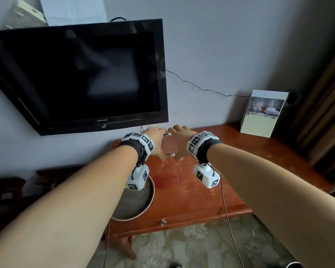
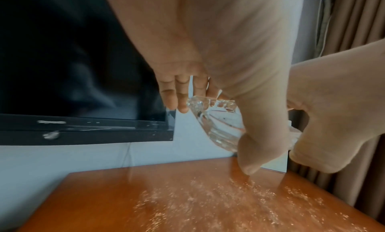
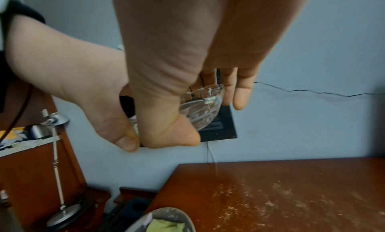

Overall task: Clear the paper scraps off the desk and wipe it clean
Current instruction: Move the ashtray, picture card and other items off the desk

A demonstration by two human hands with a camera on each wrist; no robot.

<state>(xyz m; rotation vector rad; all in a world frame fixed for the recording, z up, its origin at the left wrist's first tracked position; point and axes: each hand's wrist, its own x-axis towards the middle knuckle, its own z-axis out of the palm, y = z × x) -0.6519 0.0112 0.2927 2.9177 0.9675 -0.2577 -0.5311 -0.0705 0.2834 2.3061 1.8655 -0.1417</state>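
both hands, left hand [image 1: 156,139] and right hand [image 1: 180,139], fingers curled gripping a tilted clear glass bowl [image 1: 168,147] above the bench [image 1: 240,171], pale paper scraps [image 2: 208,202] strewn beneath, tv [image 1: 75,74] logo too blurred to read

Both forearms bare, no sleeves. Left hand [image 1: 155,136] and right hand [image 1: 179,135] ungloved. Each wrist wears a black strap [image 1: 132,147] under a white segmented band [image 1: 141,140] printed with black-white square markers. White marker-tagged camera block [image 1: 138,177] hangs below each wrist, short black cable attached.
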